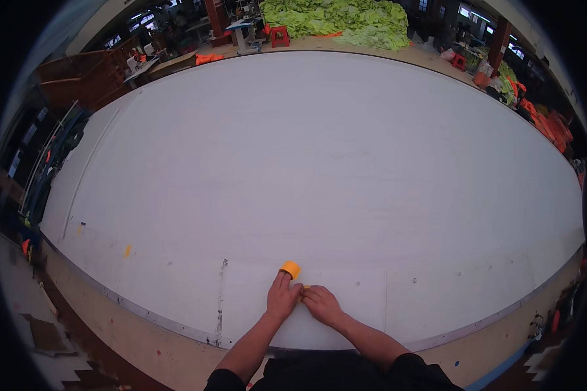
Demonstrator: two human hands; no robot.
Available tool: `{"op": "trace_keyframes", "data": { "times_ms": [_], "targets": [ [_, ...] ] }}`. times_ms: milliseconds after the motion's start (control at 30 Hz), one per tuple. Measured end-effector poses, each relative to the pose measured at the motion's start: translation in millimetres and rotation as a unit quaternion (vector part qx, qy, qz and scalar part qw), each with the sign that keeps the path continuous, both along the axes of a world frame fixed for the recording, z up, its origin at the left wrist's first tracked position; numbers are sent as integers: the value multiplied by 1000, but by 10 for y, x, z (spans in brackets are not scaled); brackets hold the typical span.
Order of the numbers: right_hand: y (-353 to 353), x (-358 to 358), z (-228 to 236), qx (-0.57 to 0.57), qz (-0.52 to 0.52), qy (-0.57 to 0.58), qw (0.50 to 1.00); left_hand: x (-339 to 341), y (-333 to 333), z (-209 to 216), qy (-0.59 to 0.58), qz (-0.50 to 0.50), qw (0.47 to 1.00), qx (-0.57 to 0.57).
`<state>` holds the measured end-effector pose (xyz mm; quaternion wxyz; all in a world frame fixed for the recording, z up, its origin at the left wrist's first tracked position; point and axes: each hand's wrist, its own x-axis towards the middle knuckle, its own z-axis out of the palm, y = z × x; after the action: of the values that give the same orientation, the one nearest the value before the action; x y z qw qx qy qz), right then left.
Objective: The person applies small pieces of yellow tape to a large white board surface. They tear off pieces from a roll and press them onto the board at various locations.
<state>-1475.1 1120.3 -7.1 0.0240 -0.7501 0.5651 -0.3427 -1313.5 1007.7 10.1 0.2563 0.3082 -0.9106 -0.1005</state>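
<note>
Near the front edge of the big white table (319,163), my left hand (282,300) holds a roll of yellow tape (293,266), its fingertips reaching into the ring. Close beside it, my right hand (321,305) is closed, its fingertips at a small yellow piece of tape (306,287). The thumb of the left hand comes up to the same small piece. Whether that piece is still joined to the roll I cannot tell. Both hands rest low over the tabletop.
A yellow mark (127,251) and a dark streaked line (222,293) show on the tabletop at left. A thin strip (91,169) runs along the left side. Beyond the far edge lie a heap of lime-green fabric (336,19) and a red stool (280,36).
</note>
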Motion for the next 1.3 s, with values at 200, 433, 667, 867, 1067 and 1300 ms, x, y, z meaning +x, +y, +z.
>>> {"op": "trace_keyframes", "data": {
  "times_ms": [200,433,667,867,1067,1300],
  "targets": [
    [-189,316,-77,52,-11,-8,999,307,-264,-54,11,-22,1000,1],
    [-336,512,-45,34,-80,19,996,359,-575,-117,21,-78,996,24],
    [-306,511,-63,48,-95,20,994,335,-594,-165,54,-93,994,20],
    [-203,395,-21,39,-106,13,994,204,-516,-141,61,-100,992,39],
    [-112,250,-24,34,-105,16,994,55,-430,-120,63,-104,992,41],
    [-67,98,13,28,-106,23,994,-81,-365,-113,29,-102,993,55]
  ]
}}
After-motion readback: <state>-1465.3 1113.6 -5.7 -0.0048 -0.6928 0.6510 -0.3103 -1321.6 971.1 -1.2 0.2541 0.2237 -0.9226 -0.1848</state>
